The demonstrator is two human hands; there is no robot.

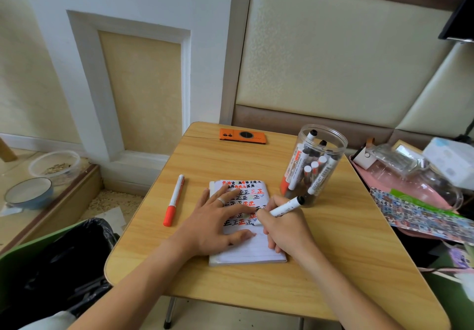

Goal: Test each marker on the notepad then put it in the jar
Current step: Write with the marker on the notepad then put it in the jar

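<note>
Hands: left (218,223) flat on notepad (247,250), right (284,227) gripping marker (287,207) beside jar (316,160).

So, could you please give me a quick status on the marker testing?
Left hand flat on notepad. Right hand grips black marker, tip on page. Red marker waits on table. Jar path clear.

The notepad (246,227) lies at the middle of the bench (205,278), with the left hand (218,224) flat on its page and the right hand (284,227) at its right edge holding a marker (284,207) to the paper. A second marker (175,200) lies on the bench left of the notepad. The jar (314,160) with markers in it stands behind and to the right, and a phone (242,136) lies at the far edge.
</note>
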